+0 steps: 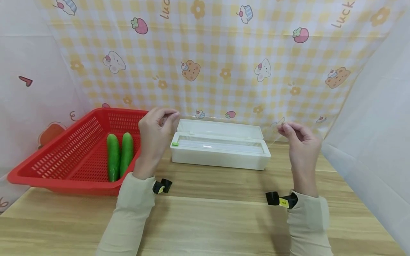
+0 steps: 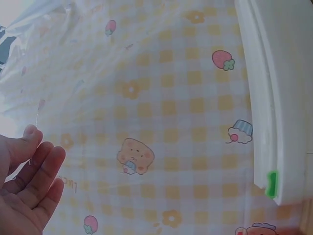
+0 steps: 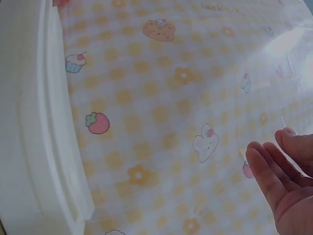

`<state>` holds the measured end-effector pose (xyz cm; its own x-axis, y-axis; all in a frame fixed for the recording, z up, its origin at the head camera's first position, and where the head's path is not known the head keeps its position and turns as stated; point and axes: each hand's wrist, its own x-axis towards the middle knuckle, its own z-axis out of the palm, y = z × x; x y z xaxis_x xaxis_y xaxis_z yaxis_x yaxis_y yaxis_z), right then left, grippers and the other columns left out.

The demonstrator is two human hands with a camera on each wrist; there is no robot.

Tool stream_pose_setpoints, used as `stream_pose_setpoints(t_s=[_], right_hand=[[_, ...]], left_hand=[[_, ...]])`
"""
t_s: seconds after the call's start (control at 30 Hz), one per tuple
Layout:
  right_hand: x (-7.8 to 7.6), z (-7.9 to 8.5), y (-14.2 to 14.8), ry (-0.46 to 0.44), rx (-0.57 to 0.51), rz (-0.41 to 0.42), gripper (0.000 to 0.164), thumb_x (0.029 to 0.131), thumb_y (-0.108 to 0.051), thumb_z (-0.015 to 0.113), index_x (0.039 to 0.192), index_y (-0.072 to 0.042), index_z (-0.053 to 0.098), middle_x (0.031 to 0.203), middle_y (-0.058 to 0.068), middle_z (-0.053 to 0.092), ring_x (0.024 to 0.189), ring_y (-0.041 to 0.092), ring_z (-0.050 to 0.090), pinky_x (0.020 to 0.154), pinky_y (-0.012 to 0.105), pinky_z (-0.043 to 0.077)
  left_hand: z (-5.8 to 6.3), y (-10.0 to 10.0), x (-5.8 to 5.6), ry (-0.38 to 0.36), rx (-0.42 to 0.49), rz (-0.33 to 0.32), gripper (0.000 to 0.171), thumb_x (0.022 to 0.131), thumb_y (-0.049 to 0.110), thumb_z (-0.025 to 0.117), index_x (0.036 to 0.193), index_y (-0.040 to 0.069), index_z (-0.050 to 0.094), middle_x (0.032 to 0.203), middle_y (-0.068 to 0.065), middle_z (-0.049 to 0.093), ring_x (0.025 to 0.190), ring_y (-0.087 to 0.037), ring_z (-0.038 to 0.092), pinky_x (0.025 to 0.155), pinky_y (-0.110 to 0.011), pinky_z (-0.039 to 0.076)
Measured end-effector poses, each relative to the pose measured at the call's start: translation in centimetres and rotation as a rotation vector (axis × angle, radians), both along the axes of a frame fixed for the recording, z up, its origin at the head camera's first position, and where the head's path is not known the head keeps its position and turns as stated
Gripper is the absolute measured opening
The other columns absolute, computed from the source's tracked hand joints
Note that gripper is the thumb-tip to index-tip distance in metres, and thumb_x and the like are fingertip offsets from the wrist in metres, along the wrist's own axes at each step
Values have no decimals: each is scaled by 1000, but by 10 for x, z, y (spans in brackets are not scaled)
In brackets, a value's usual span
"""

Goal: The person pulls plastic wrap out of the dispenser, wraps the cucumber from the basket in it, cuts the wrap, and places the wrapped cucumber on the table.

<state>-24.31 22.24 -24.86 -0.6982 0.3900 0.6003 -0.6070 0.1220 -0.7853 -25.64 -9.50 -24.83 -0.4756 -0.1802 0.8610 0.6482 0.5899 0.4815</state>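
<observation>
Clear plastic film [image 3: 283, 44] stretches between my two hands, showing mostly as glare and fine edge lines in the wrist views. My left hand [image 1: 157, 131] pinches one corner of it between thumb and fingers, just left of a long white cling film dispenser [image 1: 221, 160]. On the other side, my right hand [image 1: 302, 145] pinches the opposite corner, raised to the right of the box. The dispenser's lid [image 1: 221, 128] is tipped up at the back, and a green slide cutter [image 1: 175, 144] sits at its left end. Much of the film is too transparent to trace.
To the left stands a red plastic basket [image 1: 57, 183] holding two cucumbers [image 1: 113, 156]. A wooden table [image 1: 205, 220] lies beneath everything. Behind the dispenser hangs a yellow checked cloth [image 1: 224, 53] with cartoon prints, and pale cloth [image 1: 378, 124] borders the right side.
</observation>
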Motion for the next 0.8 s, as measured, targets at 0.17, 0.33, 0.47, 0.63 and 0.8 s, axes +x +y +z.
stream_pose_setpoints(t_s=[0.17, 0.33, 0.47, 0.63, 0.8], right_hand=[[4, 4, -1, 28, -22, 8, 15, 81, -8, 69, 87, 6, 67, 79, 4, 70, 74, 13, 68, 74, 20, 53], [8, 8, -2, 52, -50, 20, 15, 81, -4, 69, 88, 8, 67, 79, 6, 69, 73, 14, 67, 74, 20, 53], [13, 12, -2, 41, -74, 23, 15, 80, -5, 70, 88, 8, 67, 79, 6, 69, 73, 14, 67, 74, 20, 53], [18, 16, -3, 47, -95, 27, 16, 80, -5, 70, 88, 9, 66, 79, 6, 70, 73, 14, 68, 76, 20, 53], [21, 19, -3, 75, -94, 31, 16, 80, -3, 70, 88, 10, 66, 79, 8, 70, 73, 14, 68, 75, 20, 53]], left_hand=[[5, 0, 5, 6, 3, -3, 16, 84, 17, 68, 87, 2, 72, 84, -10, 69, 69, -16, 51, 62, -19, 37], [10, 0, 10, 19, 12, -16, 16, 83, 16, 69, 87, 1, 72, 85, -11, 69, 75, -17, 57, 66, -18, 40], [13, 0, 14, 30, 29, -26, 13, 81, 12, 70, 87, 0, 72, 86, -12, 69, 77, -17, 59, 70, -17, 42], [16, 0, 17, 29, 41, -33, 14, 81, 13, 70, 88, 1, 72, 87, -11, 70, 81, -17, 61, 75, -22, 46], [18, 0, 22, 27, 44, -32, 18, 82, 17, 68, 89, 1, 72, 88, -11, 70, 86, -18, 63, 79, -28, 48]])
